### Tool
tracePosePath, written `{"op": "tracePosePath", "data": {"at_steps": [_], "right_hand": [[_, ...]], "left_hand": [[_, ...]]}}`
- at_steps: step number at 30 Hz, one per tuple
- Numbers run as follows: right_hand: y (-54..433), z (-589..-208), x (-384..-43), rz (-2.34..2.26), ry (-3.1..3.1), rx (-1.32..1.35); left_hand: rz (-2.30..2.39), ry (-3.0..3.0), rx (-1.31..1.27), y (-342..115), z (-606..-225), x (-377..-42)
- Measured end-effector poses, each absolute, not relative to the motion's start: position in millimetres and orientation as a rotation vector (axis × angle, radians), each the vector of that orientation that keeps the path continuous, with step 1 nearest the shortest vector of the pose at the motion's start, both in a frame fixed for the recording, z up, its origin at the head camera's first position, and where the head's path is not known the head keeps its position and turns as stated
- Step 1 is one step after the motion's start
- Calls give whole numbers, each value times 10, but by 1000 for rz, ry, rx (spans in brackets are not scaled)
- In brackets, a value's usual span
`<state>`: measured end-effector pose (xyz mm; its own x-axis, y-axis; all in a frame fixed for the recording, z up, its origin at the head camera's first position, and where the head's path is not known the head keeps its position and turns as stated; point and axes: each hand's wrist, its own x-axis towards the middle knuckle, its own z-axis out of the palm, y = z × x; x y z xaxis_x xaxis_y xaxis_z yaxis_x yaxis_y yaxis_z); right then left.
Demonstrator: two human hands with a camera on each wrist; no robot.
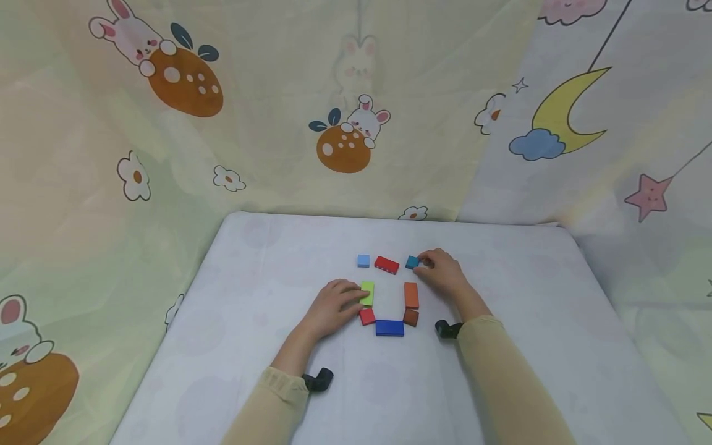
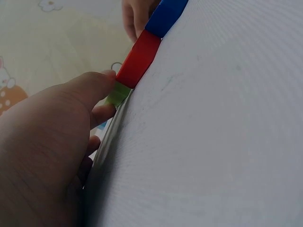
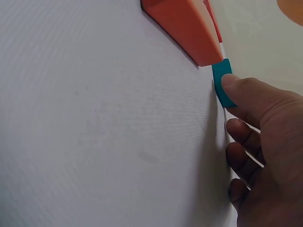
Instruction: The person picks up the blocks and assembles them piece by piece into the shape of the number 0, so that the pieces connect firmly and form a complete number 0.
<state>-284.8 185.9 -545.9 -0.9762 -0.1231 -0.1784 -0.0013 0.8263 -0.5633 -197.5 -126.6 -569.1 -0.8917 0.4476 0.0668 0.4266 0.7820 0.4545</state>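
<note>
The right hand (image 1: 444,272) pinches the teal block (image 1: 410,262) at the far right corner of the block layout on the table (image 1: 233,346); this grip is narrow. The left hand (image 1: 335,306) holds the green block (image 1: 368,286) on the left side, its grip closed to the block's width. The dark blue block (image 1: 389,328) lies at the near end, between the small red block (image 1: 367,317) and the brown block (image 1: 411,317). The orange block (image 1: 411,295) lies just beyond the brown block.
</note>
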Motion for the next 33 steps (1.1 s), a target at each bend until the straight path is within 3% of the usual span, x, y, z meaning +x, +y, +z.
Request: {"op": "tracePosePath", "data": {"at_steps": [8,18,33], "right_hand": [[1842,-5422,-2806,-907,2757,-118],[1874,-5336,-2819,-830,2677,-369],[1833,-5233,-2891,-735,2580,-364]], "left_hand": [[734,2935,742,-1266,-5676,-1968],[740,2932,732,-1267,-5665,-1956],[716,2936,722,-1280,-5708,-1978]]}}
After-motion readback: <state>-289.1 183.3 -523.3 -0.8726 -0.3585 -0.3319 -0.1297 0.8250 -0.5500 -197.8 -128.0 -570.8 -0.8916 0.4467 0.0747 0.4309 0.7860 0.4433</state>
